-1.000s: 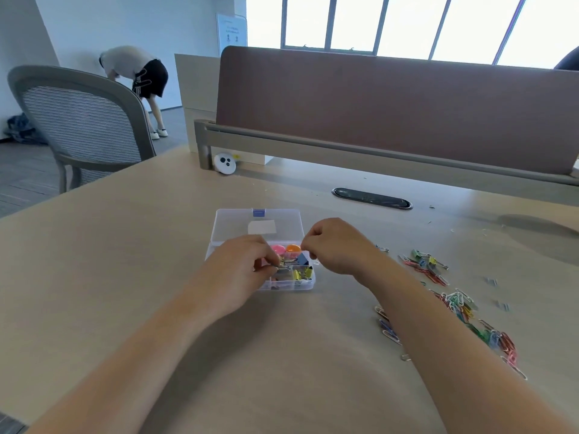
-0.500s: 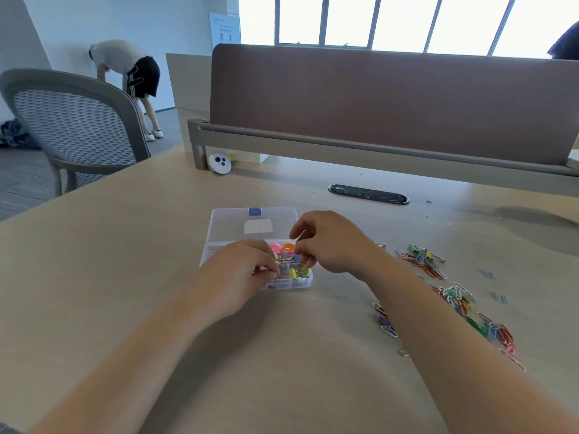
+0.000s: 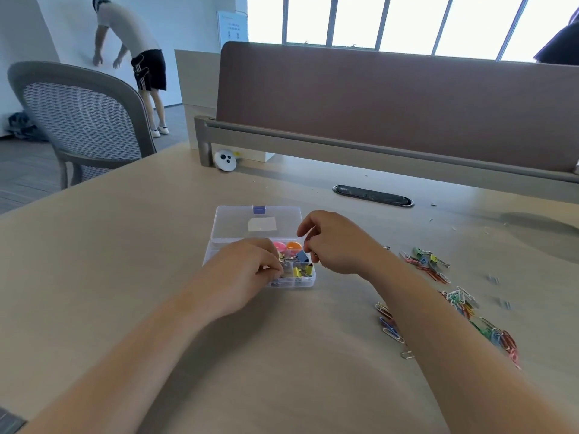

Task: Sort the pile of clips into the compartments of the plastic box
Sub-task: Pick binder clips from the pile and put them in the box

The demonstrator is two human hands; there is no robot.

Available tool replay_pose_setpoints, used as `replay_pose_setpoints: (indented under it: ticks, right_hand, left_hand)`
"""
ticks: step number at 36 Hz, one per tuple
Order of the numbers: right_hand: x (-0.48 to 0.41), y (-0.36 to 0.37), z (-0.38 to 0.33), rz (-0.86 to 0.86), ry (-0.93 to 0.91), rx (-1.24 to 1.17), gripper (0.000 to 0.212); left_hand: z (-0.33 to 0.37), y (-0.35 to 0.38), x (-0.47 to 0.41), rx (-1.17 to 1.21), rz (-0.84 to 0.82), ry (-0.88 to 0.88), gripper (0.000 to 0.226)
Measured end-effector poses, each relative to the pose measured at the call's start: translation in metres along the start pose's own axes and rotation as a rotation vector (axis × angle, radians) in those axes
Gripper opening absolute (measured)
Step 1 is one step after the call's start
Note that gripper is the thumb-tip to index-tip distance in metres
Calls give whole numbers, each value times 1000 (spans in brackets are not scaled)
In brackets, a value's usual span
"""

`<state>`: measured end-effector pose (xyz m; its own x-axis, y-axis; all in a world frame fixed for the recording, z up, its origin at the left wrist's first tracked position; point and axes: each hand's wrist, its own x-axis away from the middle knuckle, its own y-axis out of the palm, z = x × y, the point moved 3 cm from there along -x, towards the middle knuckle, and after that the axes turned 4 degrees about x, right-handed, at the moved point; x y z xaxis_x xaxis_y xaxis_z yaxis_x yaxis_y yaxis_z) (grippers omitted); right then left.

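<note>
A clear plastic box [image 3: 308, 281] with its lid [image 3: 238, 223] flipped back sits mid-table. Its compartments hold pink and orange round clips [image 3: 293, 245], a blue binder clip [image 3: 302, 255] and yellow binder clips [image 3: 302, 271]. My left hand [image 3: 247, 270] lies curled over the box's left half, fingertips pinched at a compartment; what it pinches is hidden. My right hand [image 3: 336, 242] hovers at the box's right edge, fingers curled with thumb and forefinger close together, nothing visible in them. Coloured paper clips [image 3: 463, 303] and small binder clips [image 3: 427, 260] lie scattered to the right.
A brown desk divider [image 3: 391, 104] runs along the far edge, with a black cable grommet [image 3: 372, 195] and a small white round device [image 3: 225, 160] before it. A grey mesh chair [image 3: 81, 117] stands left. A person bends over by the far wall.
My right hand has lifted slightly and drawn toward the box's right rim. The camera has tilted, showing more of the room. The left hand stays on the box.
</note>
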<state>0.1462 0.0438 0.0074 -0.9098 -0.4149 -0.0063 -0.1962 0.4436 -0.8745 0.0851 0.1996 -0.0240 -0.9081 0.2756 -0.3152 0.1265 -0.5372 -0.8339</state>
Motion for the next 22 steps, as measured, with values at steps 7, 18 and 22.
replay_pose_setpoints:
  ticks: [7,18,22]
  right_hand:
    - [6,-3,-4,-88,-4,-98,30]
    - [5,-5,-6,-11,-54,-179,9]
    - [2,-2,-6,105,-67,20,15]
  left_hand:
    - [-2,-7,-3,1,115,-73,17]
    - [1,-9,-1,64,153,-122,14]
    - [1,-11,-1,81,170,-136,11]
